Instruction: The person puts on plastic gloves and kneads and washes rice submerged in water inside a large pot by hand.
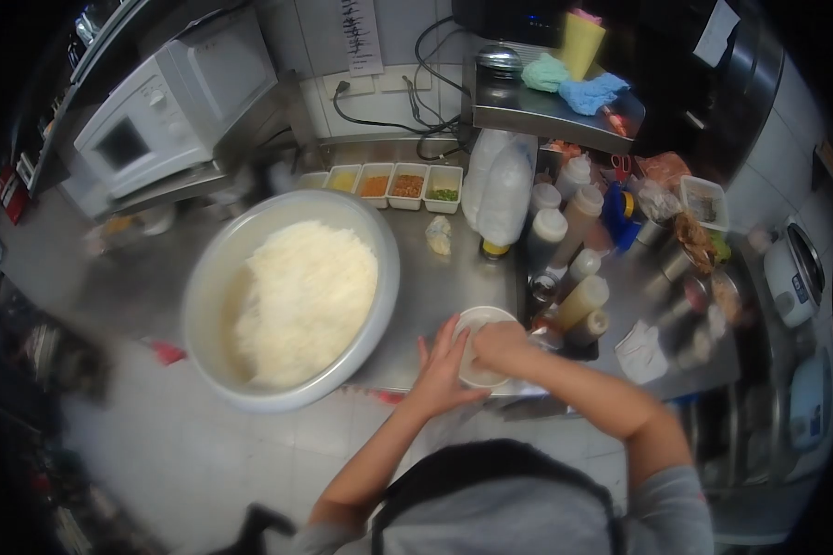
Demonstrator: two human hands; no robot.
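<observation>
A small white bowl [479, 316] sits near the front edge of the steel counter. Around its left side curves my left hand [440, 375], fingers spread along the rim and thumb toward the front, gripping it. My right hand [502, 348] is closed and reaches down into the bowl from the right; whatever its fingers hold is hidden. Left of both hands stands a large pale tub [386, 268] heaped with white cooked rice [310, 291]. A small crumpled plastic-wrapped item [439, 236] lies on the counter behind the bowl.
Small white containers of toppings [407, 185] line the back. Squeeze bottles [583, 301] crowd the right, near a large clear plastic container [502, 185] with a yellow cap. A white microwave [148, 116] stands back left. A raised steel shelf [546, 118] bears cloths.
</observation>
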